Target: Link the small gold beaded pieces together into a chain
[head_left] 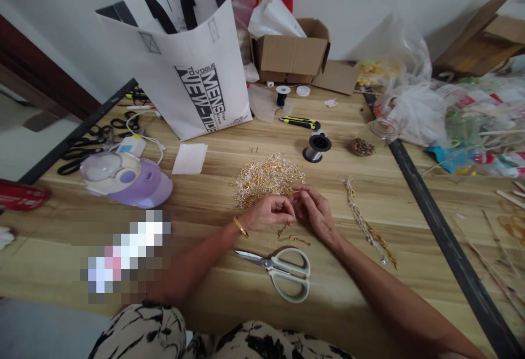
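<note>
My left hand (273, 211), with a gold bangle (240, 227) at its wrist, is closed in a pinch. My right hand (315, 208) meets it fingertip to fingertip, its fingers also pinched together. Whatever lies between the fingers is too small to make out. Just below them a thin gold chain (293, 237) with a small ring rests on the table; its upper end disappears under my hands. A heap of gold and clear chain links (266, 178) spreads right behind my fingers. Nearer to me lie scissors (273, 266) with pale green handles, blades slightly apart.
Finished-looking gold and silver chains (365, 222) lie to the right. Behind are a wire spool (317, 148), a yellow-black utility knife (299, 123), a bead pile (361, 146) and a cardboard box (291, 52). Leftward stand a purple-white bottle (141, 184) and a white bag (205, 69).
</note>
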The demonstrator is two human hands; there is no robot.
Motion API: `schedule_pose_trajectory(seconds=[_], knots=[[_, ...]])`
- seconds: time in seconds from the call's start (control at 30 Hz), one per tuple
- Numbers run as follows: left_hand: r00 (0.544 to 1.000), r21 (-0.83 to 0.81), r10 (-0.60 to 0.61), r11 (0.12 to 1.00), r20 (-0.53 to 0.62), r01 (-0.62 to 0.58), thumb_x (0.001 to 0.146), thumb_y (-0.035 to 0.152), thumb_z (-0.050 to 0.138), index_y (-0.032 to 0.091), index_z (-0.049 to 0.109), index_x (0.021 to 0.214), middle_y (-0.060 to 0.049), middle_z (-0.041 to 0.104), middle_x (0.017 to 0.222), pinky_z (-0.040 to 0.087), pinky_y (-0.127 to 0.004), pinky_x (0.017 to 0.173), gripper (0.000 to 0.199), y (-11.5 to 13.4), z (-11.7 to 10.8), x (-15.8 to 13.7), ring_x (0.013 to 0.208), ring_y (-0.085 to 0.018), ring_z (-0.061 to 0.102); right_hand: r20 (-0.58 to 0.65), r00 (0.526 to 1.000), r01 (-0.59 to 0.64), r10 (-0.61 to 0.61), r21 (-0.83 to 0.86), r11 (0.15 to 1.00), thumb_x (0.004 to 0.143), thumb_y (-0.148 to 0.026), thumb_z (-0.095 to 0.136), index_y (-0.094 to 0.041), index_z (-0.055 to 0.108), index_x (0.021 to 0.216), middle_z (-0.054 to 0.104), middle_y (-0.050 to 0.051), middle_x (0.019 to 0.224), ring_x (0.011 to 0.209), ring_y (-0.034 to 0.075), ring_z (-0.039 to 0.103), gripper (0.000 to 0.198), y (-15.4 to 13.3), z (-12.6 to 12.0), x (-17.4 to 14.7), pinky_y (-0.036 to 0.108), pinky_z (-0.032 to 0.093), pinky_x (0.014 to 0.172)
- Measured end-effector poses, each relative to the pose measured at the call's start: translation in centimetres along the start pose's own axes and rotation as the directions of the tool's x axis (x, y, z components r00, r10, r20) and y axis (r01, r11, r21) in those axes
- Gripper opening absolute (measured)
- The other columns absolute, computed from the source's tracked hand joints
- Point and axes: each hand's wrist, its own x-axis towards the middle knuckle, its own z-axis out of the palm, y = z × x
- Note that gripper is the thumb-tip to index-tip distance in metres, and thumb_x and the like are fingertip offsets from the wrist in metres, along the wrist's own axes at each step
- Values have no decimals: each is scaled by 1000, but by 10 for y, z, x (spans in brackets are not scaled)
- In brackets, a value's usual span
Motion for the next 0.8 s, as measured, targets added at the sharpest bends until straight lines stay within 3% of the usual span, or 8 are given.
schedule_pose_trajectory(seconds=[0.2, 0.3, 0.37, 0.43, 0.57, 0.7, 0.8], knots=[[998, 15, 41, 999, -42, -40, 76, 27, 69, 10, 60, 76, -4, 65, 69, 48, -26, 69, 19, 1, -4, 0, 66, -12, 61, -156, 986, 71, -64, 41, 997, 88, -40, 50, -23, 43, 109, 57, 7, 104, 51, 8, 47, 28, -2, 2, 1, 22, 38, 41], [998, 8, 45, 999, -44, -45, 76, 27, 68, 9, 59, 75, -4, 64, 69, 48, -26, 69, 20, -1, -4, 1, 66, -12, 61, -227, 966, 120, -123, -28, 992, 87, -38, 53, -22, 47, 98, 54, 2, 86, 52, 9, 43, 21, -3, -2, 1, 22, 36, 44], [998, 15, 43, 999, -51, -43, 76, 27, 68, 9, 59, 76, -4, 64, 70, 48, -26, 69, 19, -1, -5, 1, 66, -12, 60, -193, 968, 135, -158, -127, 983, 88, -38, 52, -20, 51, 85, 48, -1, 69, 53, 11, 42, 18, -3, -5, -1, 23, 35, 47], [997, 23, 37, 999, -66, -36, 77, 26, 67, 10, 59, 77, -3, 64, 69, 48, -26, 69, 19, -1, -5, 1, 66, -11, 60, -70, 984, 145, -165, -227, 963, 89, -38, 49, -18, 55, 75, 47, -1, 62, 57, 13, 45, 26, -4, -7, -1, 24, 37, 51], [995, 24, 30, 999, -96, -28, 76, 26, 67, 10, 59, 77, -3, 63, 70, 48, -26, 70, 19, -2, -4, 1, 68, -11, 60, 116, 981, 184, -157, -273, 944, 91, -38, 47, -16, 64, 76, 59, 4, 71, 66, 15, 53, 31, -6, -6, 0, 26, 43, 60], [994, 34, 22, 999, -110, -18, 75, 24, 68, 10, 59, 76, -3, 64, 71, 48, -26, 70, 17, -3, -2, 1, 69, -12, 61, 88, 979, 197, -183, -204, 959, 88, -37, 53, -19, 69, 95, 66, 7, 92, 85, 19, 60, 26, -4, -4, 4, 33, 48, 76], [995, 38, 24, 999, -92, -20, 75, 22, 68, 10, 59, 75, -3, 64, 70, 48, -26, 71, 15, -5, -1, 2, 68, -12, 60, 67, 989, 138, -131, -119, 983, 85, -37, 57, -20, 71, 93, 65, 6, 87, 78, 18, 60, 23, 1, -4, 6, 30, 49, 68]])
